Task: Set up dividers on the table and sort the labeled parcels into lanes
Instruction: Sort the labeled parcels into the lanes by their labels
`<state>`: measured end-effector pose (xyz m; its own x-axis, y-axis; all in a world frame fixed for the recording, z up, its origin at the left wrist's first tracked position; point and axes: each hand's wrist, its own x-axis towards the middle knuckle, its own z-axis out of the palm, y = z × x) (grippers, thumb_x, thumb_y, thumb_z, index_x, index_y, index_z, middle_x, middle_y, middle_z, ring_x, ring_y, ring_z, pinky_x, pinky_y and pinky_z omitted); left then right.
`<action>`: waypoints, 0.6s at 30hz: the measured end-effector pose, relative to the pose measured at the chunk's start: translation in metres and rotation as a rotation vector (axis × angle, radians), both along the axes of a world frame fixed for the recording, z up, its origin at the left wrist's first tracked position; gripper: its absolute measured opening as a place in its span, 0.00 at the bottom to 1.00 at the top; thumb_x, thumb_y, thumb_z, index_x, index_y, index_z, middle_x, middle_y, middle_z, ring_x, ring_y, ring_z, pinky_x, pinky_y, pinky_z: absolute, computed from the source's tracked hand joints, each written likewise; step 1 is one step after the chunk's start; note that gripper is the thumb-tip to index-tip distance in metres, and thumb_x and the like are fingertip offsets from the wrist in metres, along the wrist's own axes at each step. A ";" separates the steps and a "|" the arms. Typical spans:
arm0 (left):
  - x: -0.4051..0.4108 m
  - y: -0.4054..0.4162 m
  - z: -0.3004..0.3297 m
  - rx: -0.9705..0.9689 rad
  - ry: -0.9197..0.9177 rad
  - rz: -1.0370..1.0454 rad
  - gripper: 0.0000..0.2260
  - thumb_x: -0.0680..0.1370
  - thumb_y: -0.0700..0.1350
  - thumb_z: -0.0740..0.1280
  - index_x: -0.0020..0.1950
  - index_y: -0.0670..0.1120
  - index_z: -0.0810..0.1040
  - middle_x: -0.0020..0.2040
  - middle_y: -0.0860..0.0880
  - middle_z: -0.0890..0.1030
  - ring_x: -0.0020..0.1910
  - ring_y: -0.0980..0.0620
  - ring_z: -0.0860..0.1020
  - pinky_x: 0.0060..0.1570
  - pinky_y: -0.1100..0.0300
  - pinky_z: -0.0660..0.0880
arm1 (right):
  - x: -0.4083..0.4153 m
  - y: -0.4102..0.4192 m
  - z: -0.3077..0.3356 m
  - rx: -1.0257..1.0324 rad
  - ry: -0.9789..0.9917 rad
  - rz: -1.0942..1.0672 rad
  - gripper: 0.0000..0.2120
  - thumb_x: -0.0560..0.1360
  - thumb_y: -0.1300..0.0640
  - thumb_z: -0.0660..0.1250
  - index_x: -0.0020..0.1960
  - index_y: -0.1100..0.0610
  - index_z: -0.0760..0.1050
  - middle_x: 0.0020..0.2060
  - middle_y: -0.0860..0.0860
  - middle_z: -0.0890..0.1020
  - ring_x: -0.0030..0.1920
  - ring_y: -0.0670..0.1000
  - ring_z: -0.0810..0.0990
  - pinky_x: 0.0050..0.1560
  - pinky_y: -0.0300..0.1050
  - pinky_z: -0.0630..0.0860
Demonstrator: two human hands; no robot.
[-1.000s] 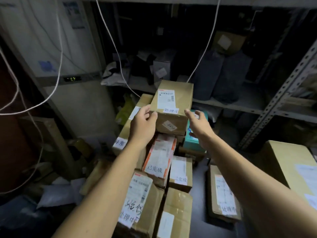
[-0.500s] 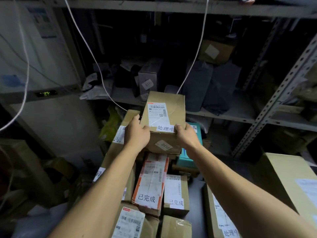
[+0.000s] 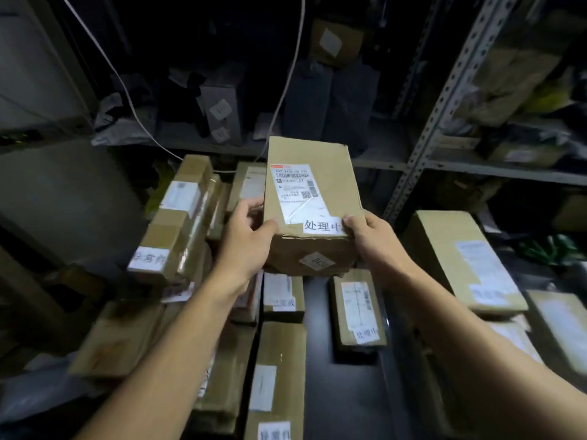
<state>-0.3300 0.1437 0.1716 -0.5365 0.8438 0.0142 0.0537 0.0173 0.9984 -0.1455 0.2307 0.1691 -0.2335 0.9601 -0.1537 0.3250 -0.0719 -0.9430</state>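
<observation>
The fingers (image 3: 353, 221) of the right hand (image 3: 374, 238) curl over the near right corner of the cardboard parcel (image 3: 313, 198), thumb lying on its handwritten label (image 3: 322, 225). The left hand (image 3: 246, 241) clamps the opposite near corner, thumb on the top face and fingers wrapped round the left side. Both hands therefore hold one and the same box. Taking it by the two near corners keeps the printed shipping sticker and the handwritten tag facing up and mostly readable, which is likely the point: the tag decides the lane.

The parcel is carried in the air at the centre of the view, above the heap of boxes lying on the dark table (image 3: 346, 392). At 5 o'clock from it lies a small taped parcel (image 3: 357, 308) whose handwritten tag appears to read the same, so that lane is probably the target. At 9 o'clock stands a tall stack of boxes (image 3: 178, 223); at 3 o'clock a large box (image 3: 460, 258); metal shelving (image 3: 444, 90) runs from 12 to 2 o'clock.

Half a second ago the parcel sat farther off, with the hands just closing on it. Now it has been lifted and drawn nearer, looming larger, and the view has tipped down, showing more of the table.
</observation>
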 end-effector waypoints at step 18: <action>0.189 -0.182 -0.121 -0.392 -0.042 -0.165 0.27 0.74 0.36 0.67 0.70 0.53 0.67 0.57 0.58 0.78 0.58 0.59 0.77 0.56 0.60 0.75 | 0.192 -0.173 -0.089 -0.322 -0.375 0.056 0.19 0.74 0.50 0.57 0.58 0.62 0.67 0.50 0.58 0.79 0.49 0.56 0.79 0.52 0.53 0.77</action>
